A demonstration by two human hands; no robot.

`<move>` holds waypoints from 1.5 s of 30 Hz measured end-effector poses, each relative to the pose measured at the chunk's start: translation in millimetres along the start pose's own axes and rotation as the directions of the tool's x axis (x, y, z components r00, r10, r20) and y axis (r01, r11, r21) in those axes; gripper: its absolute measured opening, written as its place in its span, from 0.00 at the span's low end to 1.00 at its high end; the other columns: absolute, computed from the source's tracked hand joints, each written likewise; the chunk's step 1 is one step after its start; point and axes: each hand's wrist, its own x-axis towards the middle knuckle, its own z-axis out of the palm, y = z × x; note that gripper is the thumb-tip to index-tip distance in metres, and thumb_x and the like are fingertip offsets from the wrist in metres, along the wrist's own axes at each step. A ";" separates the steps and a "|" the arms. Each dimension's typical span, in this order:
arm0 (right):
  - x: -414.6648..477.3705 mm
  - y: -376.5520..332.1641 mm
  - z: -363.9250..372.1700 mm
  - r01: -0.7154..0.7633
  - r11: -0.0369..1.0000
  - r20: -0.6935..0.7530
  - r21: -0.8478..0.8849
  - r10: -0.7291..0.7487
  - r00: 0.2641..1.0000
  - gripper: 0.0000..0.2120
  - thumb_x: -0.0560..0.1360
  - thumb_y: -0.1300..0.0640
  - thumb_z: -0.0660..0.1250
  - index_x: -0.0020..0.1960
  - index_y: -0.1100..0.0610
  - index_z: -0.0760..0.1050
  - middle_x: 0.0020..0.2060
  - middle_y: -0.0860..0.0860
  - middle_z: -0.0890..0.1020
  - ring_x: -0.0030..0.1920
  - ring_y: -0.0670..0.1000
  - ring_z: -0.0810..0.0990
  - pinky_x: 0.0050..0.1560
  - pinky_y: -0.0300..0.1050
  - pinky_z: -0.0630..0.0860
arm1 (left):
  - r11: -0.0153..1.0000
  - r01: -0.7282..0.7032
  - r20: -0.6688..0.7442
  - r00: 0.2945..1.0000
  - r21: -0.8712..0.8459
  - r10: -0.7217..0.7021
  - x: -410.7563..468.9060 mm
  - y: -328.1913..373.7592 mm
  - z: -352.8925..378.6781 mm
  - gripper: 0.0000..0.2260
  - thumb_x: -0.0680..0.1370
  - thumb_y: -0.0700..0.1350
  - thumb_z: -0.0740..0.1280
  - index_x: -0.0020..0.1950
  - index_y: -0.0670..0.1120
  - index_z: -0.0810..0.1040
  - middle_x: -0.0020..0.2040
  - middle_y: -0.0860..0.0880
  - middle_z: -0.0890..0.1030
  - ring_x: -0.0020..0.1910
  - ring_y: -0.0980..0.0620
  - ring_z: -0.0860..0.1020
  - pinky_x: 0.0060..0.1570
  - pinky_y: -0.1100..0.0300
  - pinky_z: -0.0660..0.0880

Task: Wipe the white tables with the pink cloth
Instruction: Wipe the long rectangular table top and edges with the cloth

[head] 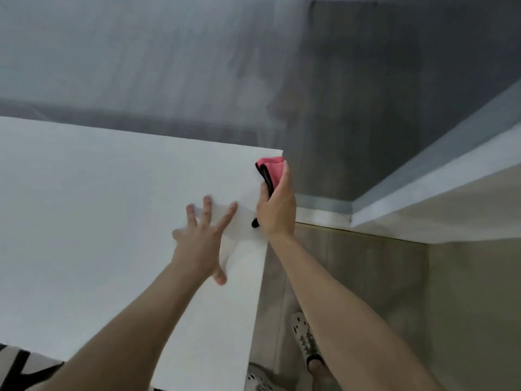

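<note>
We've got the pink cloth (272, 170) bunched in the right hand (275, 210), grip clamped on it at the surface's (98, 207) far right edge. Left hand (201, 244) flat, fingers spread. Cloth's soft, light (floppy) — keep it wadded in the palm.

A: Where are the hands?
B: Both bare forearms reach up from the lower edge to mid-frame. The left hand (204, 238) lies palm-down, fingers splayed, slightly blurred, seemingly pressing flat.
A: And the right?
B: The right hand (277, 206), just beside it, curls round a pink cloth (273, 168), knuckles facing the camera.
</note>
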 end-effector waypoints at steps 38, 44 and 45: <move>-140.8 46.1 15.3 0.044 0.995 0.012 0.094 -0.045 0.999 0.36 0.87 0.38 0.56 0.88 0.42 0.41 0.87 0.43 0.53 0.84 0.41 0.57 0.77 0.28 0.56 | 0.997 -0.083 -0.030 0.996 -0.001 0.083 7.4 -15.1 -4.4 0.81 0.50 0.66 0.89 0.82 0.70 0.29 0.88 0.44 0.33 0.86 0.27 0.41 0.71 0.28 0.74; -100.9 32.3 11.4 0.005 0.994 0.067 0.107 -0.013 0.998 0.36 0.88 0.41 0.57 0.88 0.47 0.43 0.87 0.48 0.57 0.84 0.51 0.62 0.79 0.43 0.63 | 0.997 -0.075 -0.027 0.997 0.006 0.075 8.9 -14.2 -5.0 0.81 0.50 0.66 0.89 0.82 0.71 0.29 0.88 0.45 0.33 0.86 0.28 0.40 0.70 0.28 0.74; -63.4 24.1 13.2 0.020 0.995 0.054 0.100 -0.026 0.998 0.36 0.88 0.44 0.58 0.89 0.51 0.44 0.87 0.50 0.57 0.84 0.55 0.62 0.80 0.47 0.62 | 0.997 -0.074 -0.029 0.997 0.003 0.074 9.5 -14.6 -4.5 0.81 0.50 0.66 0.89 0.82 0.71 0.29 0.88 0.45 0.32 0.86 0.28 0.40 0.70 0.28 0.74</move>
